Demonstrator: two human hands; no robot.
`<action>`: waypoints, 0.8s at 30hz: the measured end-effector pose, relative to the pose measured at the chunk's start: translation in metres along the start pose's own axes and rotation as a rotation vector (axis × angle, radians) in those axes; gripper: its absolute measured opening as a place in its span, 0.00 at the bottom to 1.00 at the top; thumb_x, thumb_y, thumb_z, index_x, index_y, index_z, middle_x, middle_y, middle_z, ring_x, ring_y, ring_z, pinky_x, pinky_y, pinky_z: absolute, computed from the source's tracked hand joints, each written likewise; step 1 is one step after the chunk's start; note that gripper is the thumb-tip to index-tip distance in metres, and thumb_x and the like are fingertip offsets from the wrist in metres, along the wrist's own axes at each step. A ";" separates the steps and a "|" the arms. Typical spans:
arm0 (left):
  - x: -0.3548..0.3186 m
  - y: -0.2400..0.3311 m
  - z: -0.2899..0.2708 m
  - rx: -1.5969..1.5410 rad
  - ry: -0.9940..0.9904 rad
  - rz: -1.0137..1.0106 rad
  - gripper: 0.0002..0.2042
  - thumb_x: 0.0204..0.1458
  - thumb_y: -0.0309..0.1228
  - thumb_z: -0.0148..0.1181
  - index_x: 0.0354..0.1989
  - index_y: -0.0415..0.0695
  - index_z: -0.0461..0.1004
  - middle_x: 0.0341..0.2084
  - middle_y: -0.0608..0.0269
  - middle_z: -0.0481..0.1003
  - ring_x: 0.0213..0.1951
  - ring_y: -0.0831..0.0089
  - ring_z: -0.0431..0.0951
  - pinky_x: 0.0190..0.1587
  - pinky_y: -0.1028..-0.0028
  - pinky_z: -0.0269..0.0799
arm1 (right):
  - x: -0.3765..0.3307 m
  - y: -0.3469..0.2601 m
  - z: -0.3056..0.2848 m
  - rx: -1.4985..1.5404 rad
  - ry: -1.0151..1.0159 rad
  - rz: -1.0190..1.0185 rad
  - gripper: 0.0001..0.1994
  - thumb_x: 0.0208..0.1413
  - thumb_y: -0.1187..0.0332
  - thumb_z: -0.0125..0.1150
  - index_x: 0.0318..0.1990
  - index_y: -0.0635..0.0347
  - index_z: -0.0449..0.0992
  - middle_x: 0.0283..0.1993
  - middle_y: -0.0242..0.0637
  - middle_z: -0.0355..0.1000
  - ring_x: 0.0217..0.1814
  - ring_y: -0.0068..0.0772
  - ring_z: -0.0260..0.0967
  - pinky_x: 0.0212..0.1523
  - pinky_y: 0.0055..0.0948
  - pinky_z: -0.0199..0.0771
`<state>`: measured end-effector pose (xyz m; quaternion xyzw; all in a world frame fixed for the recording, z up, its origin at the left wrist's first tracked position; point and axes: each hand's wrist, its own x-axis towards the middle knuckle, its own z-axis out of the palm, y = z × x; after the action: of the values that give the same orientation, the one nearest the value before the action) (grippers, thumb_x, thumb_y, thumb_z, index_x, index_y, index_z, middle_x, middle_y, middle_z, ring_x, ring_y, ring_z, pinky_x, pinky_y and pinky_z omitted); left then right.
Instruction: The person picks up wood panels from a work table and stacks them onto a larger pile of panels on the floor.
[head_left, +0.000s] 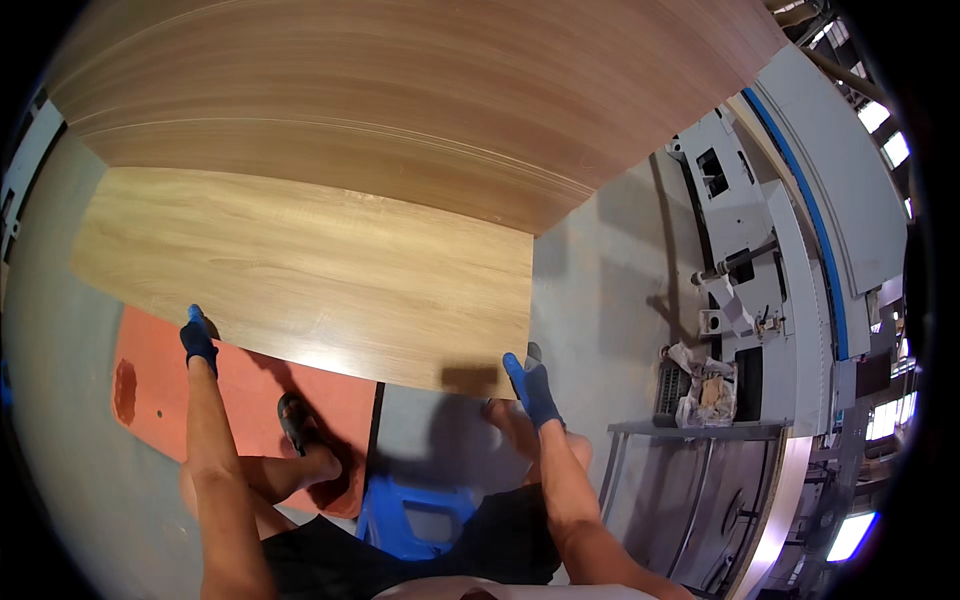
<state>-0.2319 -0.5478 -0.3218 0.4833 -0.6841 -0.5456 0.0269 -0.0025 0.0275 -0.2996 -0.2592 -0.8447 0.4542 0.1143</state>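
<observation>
Most of the far side of our view is brown wood-grain panelling (400, 80), directly beyond the pale board, with thin lighter lines running along it. Grey machine (735, 195): well to the right of the board, blue strip down its length. Pale board (310, 260) itself: long, light wood grain, crosswise in front of us, its far edge along the base of the panelling. What bears its weight we cannot tell. Orange sheet (252, 400): low, on our side of the board, toward its left end, partly covered by it. Blue stool (385, 520): on our side of the board, apart from it, near our dark shorts. Crumpled plastic wrapping (715, 395): right of the board, beside the machine. Dark sandal (297, 420): on the orange sheet, just short of the board's near edge.

Our hands, gloved in blue, are well apart, both clamped on the board. Left hand (198, 340): near edge, toward the left end, thumb on top. Right hand (533, 388): near right corner, thumb on top, grey fingers past the side.
</observation>
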 end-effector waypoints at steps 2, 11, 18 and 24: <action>-0.021 0.016 -0.009 -0.012 -0.001 -0.020 0.19 0.44 0.52 0.46 0.13 0.50 0.63 0.08 0.68 0.58 0.14 0.72 0.57 0.23 0.64 0.56 | -0.002 -0.007 0.003 -0.150 -0.036 0.094 0.17 0.50 0.63 0.52 0.43 0.69 0.69 0.35 0.45 0.72 0.37 0.35 0.69 0.38 0.30 0.66; -0.010 0.025 -0.025 0.020 -0.081 -0.090 0.23 0.45 0.56 0.43 0.19 0.47 0.67 0.13 0.64 0.66 0.21 0.66 0.65 0.27 0.61 0.62 | -0.013 -0.032 0.020 -0.388 -0.032 0.048 0.30 0.49 0.44 0.45 0.26 0.71 0.70 0.20 0.56 0.68 0.27 0.56 0.67 0.30 0.44 0.64; -0.007 0.013 -0.006 -0.005 -0.128 -0.094 0.24 0.46 0.60 0.39 0.16 0.51 0.63 0.09 0.68 0.62 0.16 0.69 0.62 0.26 0.61 0.60 | -0.022 -0.053 0.020 -0.534 0.034 0.088 0.27 0.49 0.46 0.46 0.28 0.69 0.68 0.22 0.56 0.68 0.29 0.55 0.68 0.30 0.44 0.66; 0.021 -0.041 0.016 -0.012 -0.034 0.019 0.29 0.44 0.62 0.39 0.41 0.50 0.68 0.33 0.64 0.71 0.29 0.65 0.67 0.27 0.62 0.61 | -0.021 -0.039 0.053 -0.400 0.243 -0.002 0.28 0.51 0.46 0.44 0.39 0.69 0.69 0.22 0.53 0.69 0.25 0.51 0.69 0.26 0.42 0.68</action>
<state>-0.2260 -0.5481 -0.3705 0.4673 -0.6858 -0.5575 0.0231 -0.0209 -0.0390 -0.2968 -0.3286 -0.8981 0.2433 0.1619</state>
